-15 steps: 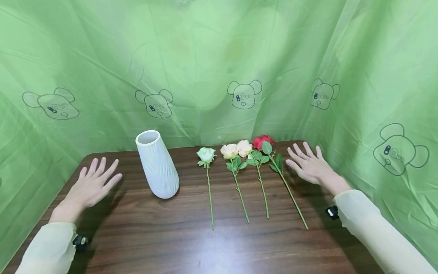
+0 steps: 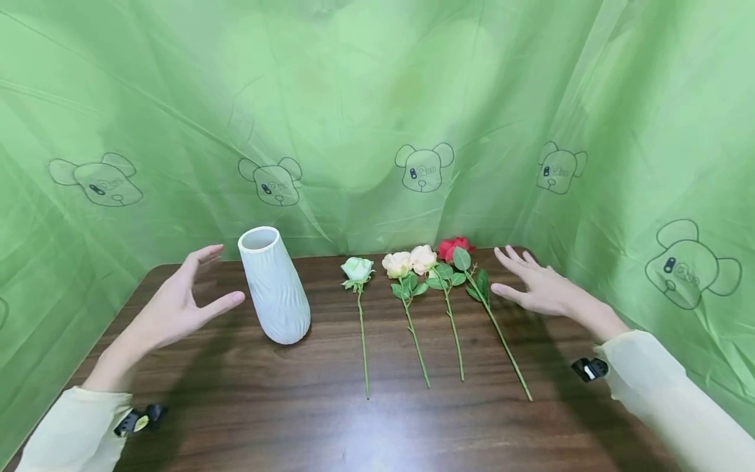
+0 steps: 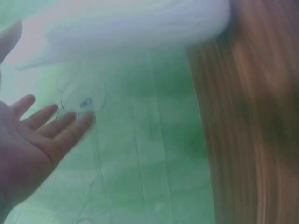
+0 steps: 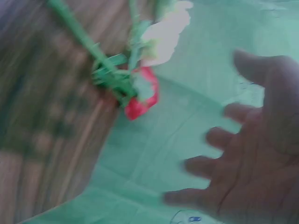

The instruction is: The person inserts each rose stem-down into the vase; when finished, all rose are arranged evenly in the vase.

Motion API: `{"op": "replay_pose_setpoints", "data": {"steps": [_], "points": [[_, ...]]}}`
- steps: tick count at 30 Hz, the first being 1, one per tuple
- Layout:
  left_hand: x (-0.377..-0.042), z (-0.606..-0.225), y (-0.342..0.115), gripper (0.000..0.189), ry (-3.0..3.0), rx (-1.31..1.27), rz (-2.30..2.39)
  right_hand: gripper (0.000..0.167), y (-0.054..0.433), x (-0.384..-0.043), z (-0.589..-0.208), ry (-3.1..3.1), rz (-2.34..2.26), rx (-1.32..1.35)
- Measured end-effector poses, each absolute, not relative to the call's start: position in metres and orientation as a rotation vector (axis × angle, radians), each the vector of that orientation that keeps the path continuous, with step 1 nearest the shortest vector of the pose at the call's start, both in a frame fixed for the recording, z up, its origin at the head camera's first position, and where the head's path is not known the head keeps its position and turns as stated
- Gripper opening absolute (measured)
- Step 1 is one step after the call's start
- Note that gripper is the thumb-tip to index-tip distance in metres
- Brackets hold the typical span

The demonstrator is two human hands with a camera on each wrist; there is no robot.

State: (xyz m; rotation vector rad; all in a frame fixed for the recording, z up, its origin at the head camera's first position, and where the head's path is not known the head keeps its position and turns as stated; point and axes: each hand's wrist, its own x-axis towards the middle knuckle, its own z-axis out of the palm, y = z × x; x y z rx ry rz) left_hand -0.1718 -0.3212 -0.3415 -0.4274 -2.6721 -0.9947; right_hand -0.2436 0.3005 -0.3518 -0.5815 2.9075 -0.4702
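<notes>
A white ribbed vase (image 2: pixel 274 288) stands on the left part of the wooden table. My left hand (image 2: pixel 177 305) is just left of it, thumb and fingers spread apart toward the vase, holding nothing; the left wrist view shows the same hand (image 3: pixel 35 144) below the blurred vase (image 3: pixel 140 25). To the right lie a pale green rose (image 2: pixel 356 270), two cream roses (image 2: pixel 397 263) and a red rose (image 2: pixel 453 249), stems toward me. My right hand (image 2: pixel 539 288) hovers right of the red rose with nothing in it. In the right wrist view its fingers (image 4: pixel 201 167) are spread.
Green curtain cloth (image 2: pixel 342 98) printed with bear-head outlines hangs behind the table and along both sides. The dark wooden table (image 2: pixel 283 406) extends toward me, its back edge close to the cloth. Black wrist cameras (image 2: pixel 140 421) are strapped at both sleeves.
My left hand has moved right toward the vase and turned from palm down to thumb and fingers apart. The right hand has tilted slightly, close to where it was. Vase and roses stay in place.
</notes>
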Motion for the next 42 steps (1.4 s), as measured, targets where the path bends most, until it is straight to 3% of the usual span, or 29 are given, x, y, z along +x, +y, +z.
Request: {"op": "replay_pose_setpoints", "data": {"steps": [4,11,19,27,31,42], "points": [[-0.177,-0.346,-0.312,0.092,-2.533,-0.506,-1.312,0.088,0.299,-0.238,-0.348,2.846,-0.566,-0.687],[-0.19,-0.361,-0.306,0.086,-2.574,-0.447,-1.634,0.072,0.305,-0.247,-0.363,2.618,-0.867,-0.717],[-0.194,-0.375,-0.291,0.085,-2.616,-0.291,-1.646,0.061,0.317,-0.249,-0.398,2.389,-1.07,-0.326],[-0.194,-0.385,-0.29,0.08,-2.591,-0.285,-1.681,0.042,0.315,-0.253,-0.431,2.453,-1.069,-0.163],[-0.194,-0.389,-0.294,0.074,-2.537,-0.325,-1.731,0.044,0.309,-0.254,-0.433,2.511,-1.01,-0.148],[-0.198,-0.399,-0.29,0.08,-2.431,-0.325,-1.68,0.049,0.297,-0.257,-0.441,2.507,-1.138,-0.094]]}}
